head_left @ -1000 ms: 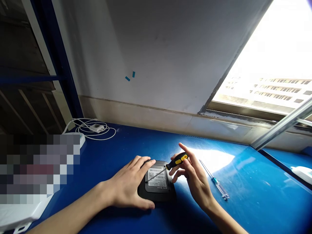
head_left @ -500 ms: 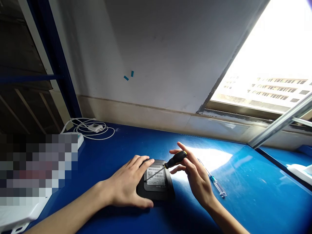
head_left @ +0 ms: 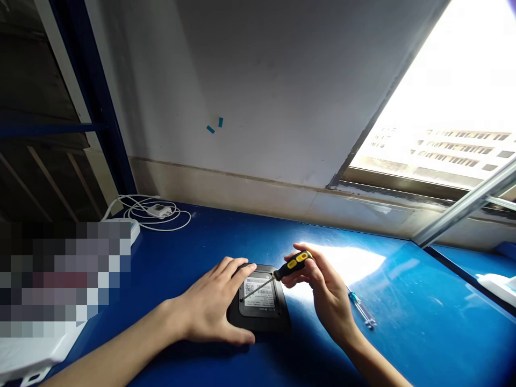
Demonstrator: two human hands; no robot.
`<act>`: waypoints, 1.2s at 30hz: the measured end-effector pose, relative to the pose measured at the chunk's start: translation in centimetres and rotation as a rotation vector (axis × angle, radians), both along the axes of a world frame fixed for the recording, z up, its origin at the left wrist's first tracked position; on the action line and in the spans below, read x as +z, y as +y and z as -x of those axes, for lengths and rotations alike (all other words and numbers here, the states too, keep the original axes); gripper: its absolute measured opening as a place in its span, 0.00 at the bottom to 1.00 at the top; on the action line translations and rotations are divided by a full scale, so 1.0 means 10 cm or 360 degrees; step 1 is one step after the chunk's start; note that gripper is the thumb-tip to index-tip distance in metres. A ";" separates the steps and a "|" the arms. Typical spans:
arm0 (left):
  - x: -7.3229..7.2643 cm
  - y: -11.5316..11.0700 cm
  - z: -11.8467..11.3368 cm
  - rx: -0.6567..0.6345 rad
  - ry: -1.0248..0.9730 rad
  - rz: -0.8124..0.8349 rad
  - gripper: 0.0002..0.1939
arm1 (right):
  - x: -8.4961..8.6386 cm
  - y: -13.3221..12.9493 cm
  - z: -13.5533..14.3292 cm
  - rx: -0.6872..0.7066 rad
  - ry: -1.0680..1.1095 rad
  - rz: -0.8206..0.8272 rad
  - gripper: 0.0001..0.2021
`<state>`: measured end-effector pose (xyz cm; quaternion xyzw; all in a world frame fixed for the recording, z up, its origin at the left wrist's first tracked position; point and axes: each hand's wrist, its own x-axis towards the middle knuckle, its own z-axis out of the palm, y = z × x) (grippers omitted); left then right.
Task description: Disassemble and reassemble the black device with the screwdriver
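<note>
A flat black electronic device [head_left: 263, 321] with a white printed label [head_left: 262, 295] lies on the blue table. My left hand [head_left: 215, 301] grips it from the left, fingers over the far edge and thumb along the near side. A screwdriver [head_left: 293, 264] with a black and yellow handle slants down over the label. Its tip meets the device near the label's left edge; any screw there is too small to make out. My right hand [head_left: 328, 282] is closed round the handle. Beyond that hand lies a second screwdriver [head_left: 360, 309] with a clear bluish handle.
A coiled white cable with an adapter [head_left: 160, 211] lies at the table's back left. White plastic [head_left: 60, 349] stands at the left, partly covered by a blurred patch. The wall [head_left: 258, 177] borders the back, and a metal bar [head_left: 447, 212] slants across the right.
My right hand's fingers have closed in around the handle. The handle has turned, so its yellow patches now face up. My left hand and the device stay put.
</note>
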<state>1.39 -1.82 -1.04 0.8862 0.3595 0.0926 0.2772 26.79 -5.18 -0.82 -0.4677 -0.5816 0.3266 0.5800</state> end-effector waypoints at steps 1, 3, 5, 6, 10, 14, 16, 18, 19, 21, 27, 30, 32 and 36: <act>0.00 0.00 0.00 -0.0003 -0.0003 -0.0001 0.58 | 0.00 0.01 0.00 -0.0024 -0.0006 -0.0006 0.17; 0.01 0.01 0.00 -0.0007 -0.0024 0.0001 0.58 | 0.00 0.02 0.01 -0.0065 -0.0020 -0.0035 0.17; 0.00 0.01 0.00 -0.0006 -0.0042 0.0006 0.58 | 0.01 0.03 0.02 -0.0059 -0.0025 -0.0049 0.17; -0.01 0.02 0.00 -0.0003 -0.0041 0.0007 0.58 | 0.02 0.03 0.02 -0.0048 -0.0019 -0.0042 0.17; -0.07 0.02 0.02 -0.0003 -0.0060 -0.0013 0.58 | 0.03 0.02 0.01 -0.0021 0.0020 0.0005 0.17; -0.07 0.02 0.02 -0.0004 -0.0107 0.0001 0.58 | -0.01 0.04 -0.05 -0.0065 -0.0089 -0.0069 0.16; -0.05 0.02 0.02 -0.0005 -0.0096 0.0017 0.57 | -0.04 0.04 -0.07 -0.0087 -0.0177 -0.0105 0.17; -0.03 0.01 0.01 -0.0006 -0.0076 0.0021 0.57 | -0.07 0.04 -0.09 -0.0078 -0.0228 -0.0107 0.19; -0.02 0.01 0.01 -0.0007 -0.0063 0.0015 0.57 | -0.09 0.04 -0.09 -0.0059 -0.0232 -0.0096 0.19; -0.02 0.01 0.01 -0.0007 -0.0043 -0.0003 0.58 | -0.10 0.03 -0.08 0.0001 -0.0187 -0.0069 0.21; 0.00 0.01 0.01 -0.0004 -0.0046 0.0002 0.57 | -0.08 -0.01 0.02 0.0137 0.0011 -0.0028 0.19; 0.01 0.00 0.00 -0.0008 -0.0052 0.0008 0.57 | -0.08 -0.01 0.04 0.0180 0.0016 -0.0032 0.19; 0.00 0.00 0.00 -0.0008 -0.0074 0.0007 0.56 | -0.08 0.00 0.04 0.0206 0.0012 -0.0020 0.20; -0.05 0.01 0.01 -0.0007 -0.0090 -0.0019 0.57 | -0.09 0.02 0.05 0.0137 0.0069 0.0045 0.23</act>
